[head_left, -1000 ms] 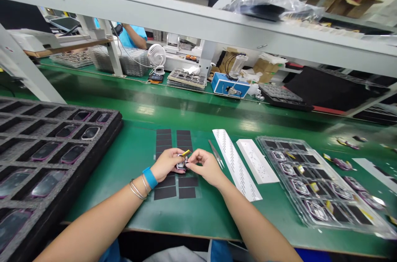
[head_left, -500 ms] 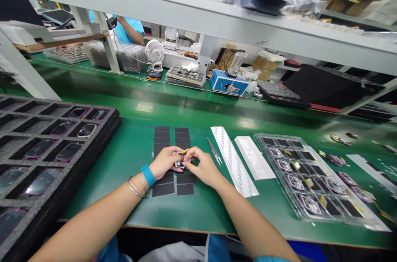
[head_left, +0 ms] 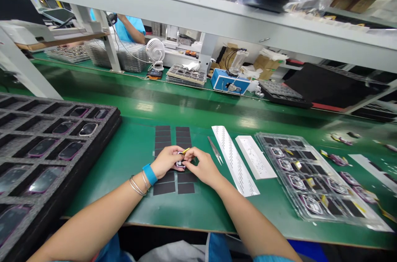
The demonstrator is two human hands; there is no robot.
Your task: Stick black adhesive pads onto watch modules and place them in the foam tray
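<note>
Over the columns of black rectangular stickers (head_left: 163, 188), my left hand (head_left: 167, 162) grips a small purple-rimmed device housing (head_left: 180, 164) by its left side. A short yellow strip (head_left: 185, 151) sticks up from its top edge. My right hand (head_left: 201, 167) is closed in a pinch at the housing's right side, its fingertips touching it; the exact spot they pinch is partly covered. Right of my hands lie metal tweezers (head_left: 214, 149), a white printed strip (head_left: 234, 158) and a narrow white block (head_left: 255, 157).
A black foam tray (head_left: 66, 175) with dark-screened parts fills the left. On the right stands a clear plastic tray (head_left: 297, 208) of similar housings, with loose parts (head_left: 336, 159) beyond it. Behind are a white fan (head_left: 155, 50), a blue machine (head_left: 230, 82) and a co-worker's arm (head_left: 134, 30).
The view has shifted very slightly. Both hands keep the same hold on the housing, with hardly any visible movement.
</note>
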